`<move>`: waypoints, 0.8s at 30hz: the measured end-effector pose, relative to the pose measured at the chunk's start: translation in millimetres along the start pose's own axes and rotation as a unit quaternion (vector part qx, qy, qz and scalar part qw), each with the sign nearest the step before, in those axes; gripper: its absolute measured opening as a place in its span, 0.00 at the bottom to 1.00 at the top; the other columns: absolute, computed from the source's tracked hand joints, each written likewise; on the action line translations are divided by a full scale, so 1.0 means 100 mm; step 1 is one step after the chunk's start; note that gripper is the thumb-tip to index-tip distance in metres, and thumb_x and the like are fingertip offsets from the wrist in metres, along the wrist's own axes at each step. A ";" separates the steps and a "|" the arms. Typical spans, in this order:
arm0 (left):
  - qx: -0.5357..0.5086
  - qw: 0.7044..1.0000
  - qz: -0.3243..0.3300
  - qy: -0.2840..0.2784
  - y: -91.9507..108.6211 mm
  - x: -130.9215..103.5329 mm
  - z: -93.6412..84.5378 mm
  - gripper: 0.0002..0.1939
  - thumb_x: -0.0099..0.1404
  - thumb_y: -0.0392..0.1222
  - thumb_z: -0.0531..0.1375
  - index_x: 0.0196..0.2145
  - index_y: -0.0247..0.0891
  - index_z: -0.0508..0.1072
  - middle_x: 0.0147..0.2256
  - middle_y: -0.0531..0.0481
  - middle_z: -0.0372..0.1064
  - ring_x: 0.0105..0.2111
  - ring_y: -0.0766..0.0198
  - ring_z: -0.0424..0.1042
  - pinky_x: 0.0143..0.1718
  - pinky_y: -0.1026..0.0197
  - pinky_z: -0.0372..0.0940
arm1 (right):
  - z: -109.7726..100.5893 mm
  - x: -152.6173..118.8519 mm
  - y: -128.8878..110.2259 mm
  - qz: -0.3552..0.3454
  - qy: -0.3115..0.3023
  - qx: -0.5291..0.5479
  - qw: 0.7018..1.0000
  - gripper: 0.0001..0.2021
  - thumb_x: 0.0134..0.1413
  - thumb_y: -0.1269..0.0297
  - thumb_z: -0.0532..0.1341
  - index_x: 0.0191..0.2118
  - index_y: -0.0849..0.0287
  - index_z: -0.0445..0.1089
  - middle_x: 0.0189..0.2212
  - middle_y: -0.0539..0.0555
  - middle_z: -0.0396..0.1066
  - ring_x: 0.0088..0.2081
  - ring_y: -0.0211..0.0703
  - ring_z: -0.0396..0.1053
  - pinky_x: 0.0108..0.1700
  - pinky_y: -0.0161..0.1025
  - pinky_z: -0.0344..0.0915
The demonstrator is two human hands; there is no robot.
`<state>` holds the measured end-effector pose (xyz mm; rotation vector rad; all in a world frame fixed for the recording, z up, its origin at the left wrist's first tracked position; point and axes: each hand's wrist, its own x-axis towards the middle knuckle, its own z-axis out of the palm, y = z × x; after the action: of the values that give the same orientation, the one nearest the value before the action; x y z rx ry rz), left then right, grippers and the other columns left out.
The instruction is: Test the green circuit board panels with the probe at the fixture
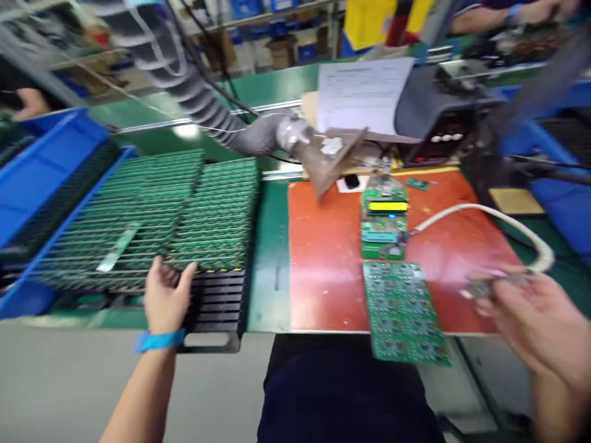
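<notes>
My left hand, with a blue band at the wrist, reaches to the front edge of the racked green circuit boards; its thumb and fingers are apart around the near board edges. My right hand, blurred, is closed on a small grey connector piece over the right side of the red mat. A white cable curves from the test board, whose display is lit yellow, toward that hand. A green panel of boards lies below the test board, overhanging the mat's front edge.
A small narrow board lies across the left racks. Blue bins stand at far left and right. A grey hose with a funnel nozzle hangs behind the mat, near papers and a black device. Other people's arms show at the top corners.
</notes>
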<state>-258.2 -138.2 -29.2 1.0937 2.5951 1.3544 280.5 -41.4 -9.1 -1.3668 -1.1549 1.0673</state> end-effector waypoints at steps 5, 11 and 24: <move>0.062 0.996 -0.058 0.041 0.13 0.04 -0.03 0.42 0.47 0.44 0.69 0.59 0.35 0.63 0.33 0.53 0.68 0.39 0.60 0.71 0.50 0.49 0.66 | 0.30 0.11 0.08 0.005 -0.011 0.058 0.998 0.22 0.43 0.61 0.71 0.40 0.51 0.58 0.33 0.53 0.75 0.26 0.41 0.72 0.27 0.38 0.72; 0.057 0.995 -0.083 0.027 0.21 0.04 -0.04 0.42 0.46 0.43 0.68 0.59 0.33 0.63 0.33 0.52 0.69 0.40 0.57 0.72 0.51 0.47 0.65 | 0.59 0.17 0.12 -0.068 -0.036 -0.009 0.997 0.20 0.47 0.62 0.67 0.43 0.53 0.59 0.33 0.52 0.75 0.30 0.40 0.73 0.31 0.38 0.72; -0.034 0.997 -0.049 0.057 0.03 0.07 -0.04 0.42 0.40 0.43 0.70 0.54 0.34 0.67 0.45 0.43 0.74 0.45 0.52 0.74 0.51 0.46 0.66 | 0.63 0.12 0.24 -0.111 -0.035 -0.063 0.991 0.18 0.54 0.62 0.64 0.47 0.53 0.58 0.38 0.55 0.74 0.40 0.45 0.74 0.43 0.45 0.72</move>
<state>-263.3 -136.0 -22.6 0.8925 2.6180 1.5123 222.7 -20.6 -39.1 -1.2703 -1.4118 0.9017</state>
